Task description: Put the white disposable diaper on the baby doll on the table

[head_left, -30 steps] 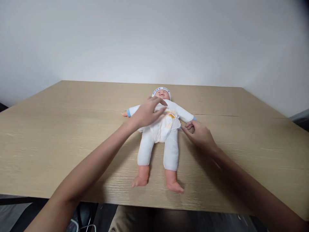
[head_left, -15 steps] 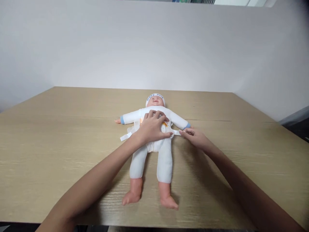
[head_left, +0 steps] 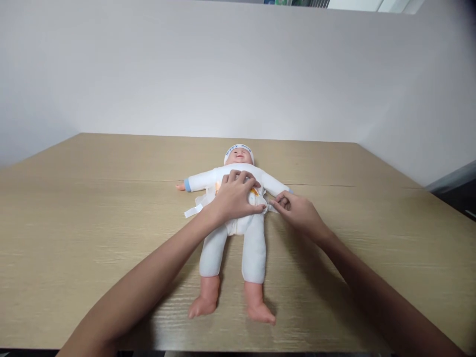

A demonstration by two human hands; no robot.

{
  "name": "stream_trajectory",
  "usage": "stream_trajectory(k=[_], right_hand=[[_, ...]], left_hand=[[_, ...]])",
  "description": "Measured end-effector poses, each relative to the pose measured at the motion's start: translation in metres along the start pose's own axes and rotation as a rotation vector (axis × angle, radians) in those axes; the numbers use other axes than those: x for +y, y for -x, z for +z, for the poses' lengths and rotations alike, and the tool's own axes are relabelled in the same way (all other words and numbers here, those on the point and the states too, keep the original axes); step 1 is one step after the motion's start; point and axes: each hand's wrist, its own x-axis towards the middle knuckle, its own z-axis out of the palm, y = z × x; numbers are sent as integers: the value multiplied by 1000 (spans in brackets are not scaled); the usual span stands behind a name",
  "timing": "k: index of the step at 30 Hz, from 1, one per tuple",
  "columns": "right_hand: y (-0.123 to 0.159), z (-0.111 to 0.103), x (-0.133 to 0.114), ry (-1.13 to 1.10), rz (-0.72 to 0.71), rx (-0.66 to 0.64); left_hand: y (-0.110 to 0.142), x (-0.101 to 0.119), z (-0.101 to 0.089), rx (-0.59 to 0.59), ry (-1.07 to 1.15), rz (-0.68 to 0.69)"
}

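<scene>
A baby doll [head_left: 254,248] in a white suit and lettered cap lies on its back, feet toward me. Around its hips is a white diaper [head_left: 238,227] with orange print near the waist. My left hand [head_left: 238,196] rests spread over the diaper's front, fingers toward the doll's chest and thumb at the right side, covering much of the front. On the right, my right hand [head_left: 293,208] is closed in a pinch on the diaper's tab beside the doll's hip. Another tab [head_left: 193,211] sticks out loose at the left, touching neither hand.
The doll lies on a wooden table [head_left: 92,248] with a seam running across it. A pale wall [head_left: 223,69] rises behind the table's far edge. At the right edge of the view is a dark object [head_left: 455,188] beyond the table.
My right hand has moved slightly left, closer to the doll's hip, with the tab in its fingers. The left hand stays where it was on the diaper.
</scene>
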Motion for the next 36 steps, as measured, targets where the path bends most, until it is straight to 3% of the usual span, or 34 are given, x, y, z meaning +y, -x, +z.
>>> stream_trajectory(k=[7,12,15,18,24,26,29,32,34,36], right_hand=[[6,17,22,103,89,-5],[-1,-2,16,-99,102,-234],[-13,-25,2,-321,65,-294],[-33,-41,-26,-357,51,-334],[-64,-22,-76,-328,84,-394],[-61,-9,-80,-367,90,-333],[-40,11,-81,-474,39,-73],[-9,23,-78,-451,-171,182],[10,27,-74,-352,-334,212],[22,26,-69,-274,-422,161]], left_hand=[[1,4,-5,-19,5,-5],[1,5,-7,-26,2,-18],[0,4,-7,-33,-3,-18],[-1,2,-5,-20,0,-13],[-2,-1,-2,-21,24,-50],[-3,-3,-4,-29,67,-74],[-3,-10,-12,-72,203,-70],[0,-23,-23,-140,416,-21],[7,-35,-29,-141,571,24],[21,-47,-31,-67,650,13]])
